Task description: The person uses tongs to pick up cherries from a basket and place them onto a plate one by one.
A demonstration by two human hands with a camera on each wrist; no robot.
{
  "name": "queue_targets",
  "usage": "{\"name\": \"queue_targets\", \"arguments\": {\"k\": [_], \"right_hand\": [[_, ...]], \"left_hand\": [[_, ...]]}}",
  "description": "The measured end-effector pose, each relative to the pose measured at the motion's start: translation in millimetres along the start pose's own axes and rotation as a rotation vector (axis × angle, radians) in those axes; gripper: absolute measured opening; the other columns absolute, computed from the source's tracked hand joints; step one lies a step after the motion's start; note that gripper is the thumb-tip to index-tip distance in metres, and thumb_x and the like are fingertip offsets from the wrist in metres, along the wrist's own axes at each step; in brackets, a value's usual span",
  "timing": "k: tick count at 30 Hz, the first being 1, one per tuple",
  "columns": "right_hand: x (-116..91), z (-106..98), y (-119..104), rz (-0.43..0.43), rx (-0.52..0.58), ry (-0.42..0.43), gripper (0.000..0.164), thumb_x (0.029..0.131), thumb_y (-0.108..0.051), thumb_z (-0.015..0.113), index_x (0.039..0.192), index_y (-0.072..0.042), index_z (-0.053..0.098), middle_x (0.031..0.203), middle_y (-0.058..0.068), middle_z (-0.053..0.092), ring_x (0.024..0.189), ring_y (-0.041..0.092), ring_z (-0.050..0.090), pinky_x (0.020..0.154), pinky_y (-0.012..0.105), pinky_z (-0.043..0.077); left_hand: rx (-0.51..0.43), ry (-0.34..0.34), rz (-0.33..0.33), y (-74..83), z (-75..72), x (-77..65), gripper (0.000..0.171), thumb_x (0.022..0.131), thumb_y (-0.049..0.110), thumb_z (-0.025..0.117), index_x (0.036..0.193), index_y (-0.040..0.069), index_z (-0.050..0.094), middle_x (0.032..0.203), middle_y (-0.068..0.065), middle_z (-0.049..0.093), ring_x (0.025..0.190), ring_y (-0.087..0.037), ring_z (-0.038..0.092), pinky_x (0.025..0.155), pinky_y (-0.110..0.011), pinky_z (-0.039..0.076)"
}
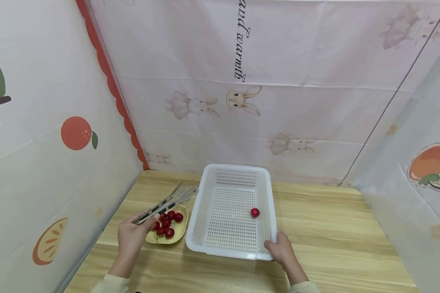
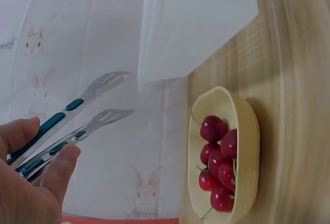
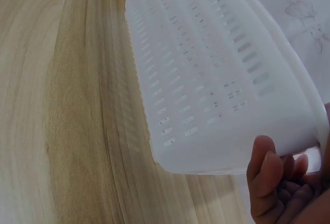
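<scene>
My left hand (image 1: pixel 131 236) grips a pair of metal tongs (image 2: pixel 77 105) with teal grip pads, their fork-like tips apart with nothing between them. Below the tongs, a small yellow dish (image 2: pixel 247 157) holds several dark red cherries (image 2: pixel 215 163) with stems. My right hand (image 1: pixel 281 249) holds the near right corner of a white perforated basket (image 1: pixel 201 211), thumb over the rim and fingers beneath it. One cherry (image 1: pixel 254 212) lies inside the basket, toward its right side. In the right wrist view the slotted basket wall (image 3: pixel 185 80) fills the middle.
Both the dish and the basket stand on a wood-grain table (image 1: pixel 326 236), the dish left of the basket. A rabbit-print sheet (image 1: pixel 212 134) rises behind the table. Fruit-print panels stand at the left (image 1: pixel 25 179) and right (image 1: pixel 421 211).
</scene>
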State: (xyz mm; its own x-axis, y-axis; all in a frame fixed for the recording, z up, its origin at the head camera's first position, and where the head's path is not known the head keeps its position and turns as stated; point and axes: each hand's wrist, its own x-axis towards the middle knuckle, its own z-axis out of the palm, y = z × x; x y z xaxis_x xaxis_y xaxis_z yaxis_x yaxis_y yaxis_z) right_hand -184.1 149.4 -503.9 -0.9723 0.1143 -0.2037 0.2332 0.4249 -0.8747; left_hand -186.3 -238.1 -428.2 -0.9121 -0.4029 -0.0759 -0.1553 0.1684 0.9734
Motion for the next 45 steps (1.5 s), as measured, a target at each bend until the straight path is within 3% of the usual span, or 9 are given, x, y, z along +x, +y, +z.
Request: {"name": "queue_targets", "arguments": {"k": [17, 25, 28, 32, 37, 45], "right_hand": [[-0.5, -2.0, -2.7, 0.036, -0.001, -0.009, 0.059, 0.075, 0.003, 0.054, 0.13, 0.015, 0.038, 0.105, 0.032, 0.055, 0.076, 0.031, 0.062, 0.05, 0.036, 0.052], [0.7, -2.2, -2.3, 0.019, 0.001, -0.009, 0.059, 0.075, 0.003, 0.055, 0.129, 0.016, 0.037, 0.102, 0.032, 0.055, 0.074, 0.03, 0.061, 0.05, 0.037, 0.051], [0.6, -1.9, -1.7, 0.026, 0.001, -0.008, 0.059, 0.074, 0.003, 0.055, 0.129, 0.016, 0.038, 0.103, 0.031, 0.056, 0.075, 0.03, 0.061, 0.051, 0.037, 0.052], [1.0, -0.7, -0.7, 0.024, 0.004, -0.014, 0.058, 0.073, 0.004, 0.055, 0.128, 0.017, 0.038, 0.101, 0.031, 0.056, 0.075, 0.031, 0.062, 0.051, 0.037, 0.052], [0.6, 0.6, -0.6, 0.016, 0.011, -0.019, 0.059, 0.073, 0.004, 0.054, 0.128, 0.017, 0.038, 0.1, 0.03, 0.056, 0.074, 0.03, 0.062, 0.05, 0.037, 0.052], [0.0, -1.7, -1.0, 0.007, 0.002, -0.005, 0.058, 0.074, 0.003, 0.055, 0.128, 0.018, 0.038, 0.103, 0.033, 0.055, 0.076, 0.033, 0.061, 0.05, 0.037, 0.051]], "left_hand": [[0.032, -0.108, 0.088, 16.5, 40.2, 9.0, 0.033, 0.075, 0.017, 0.078, 0.102, 0.001, 0.069, 0.082, -0.009, 0.067, 0.058, -0.012, 0.053, 0.049, -0.025, 0.044], [0.074, -0.162, 0.151, 23.8, 62.0, 12.5, 0.035, 0.074, 0.013, 0.078, 0.104, -0.001, 0.068, 0.09, -0.012, 0.067, 0.064, -0.018, 0.055, 0.051, -0.024, 0.044], [0.073, -0.198, 0.154, 26.0, 69.7, 12.4, 0.035, 0.074, 0.012, 0.079, 0.104, -0.001, 0.068, 0.088, -0.012, 0.067, 0.06, -0.019, 0.054, 0.048, -0.025, 0.043], [0.065, -0.232, 0.154, 27.1, 79.2, 13.6, 0.035, 0.073, 0.01, 0.079, 0.104, -0.002, 0.068, 0.085, -0.01, 0.067, 0.062, -0.015, 0.056, 0.053, -0.025, 0.045], [0.064, -0.268, 0.154, 29.5, 88.8, 14.9, 0.031, 0.074, 0.01, 0.078, 0.101, -0.002, 0.068, 0.093, -0.01, 0.067, 0.081, -0.019, 0.061, 0.07, -0.031, 0.049], [0.121, -0.291, 0.163, 34.9, 107.3, 17.6, 0.026, 0.075, 0.01, 0.076, 0.097, 0.001, 0.069, 0.089, -0.006, 0.068, 0.078, -0.019, 0.057, 0.065, -0.032, 0.045]]}}
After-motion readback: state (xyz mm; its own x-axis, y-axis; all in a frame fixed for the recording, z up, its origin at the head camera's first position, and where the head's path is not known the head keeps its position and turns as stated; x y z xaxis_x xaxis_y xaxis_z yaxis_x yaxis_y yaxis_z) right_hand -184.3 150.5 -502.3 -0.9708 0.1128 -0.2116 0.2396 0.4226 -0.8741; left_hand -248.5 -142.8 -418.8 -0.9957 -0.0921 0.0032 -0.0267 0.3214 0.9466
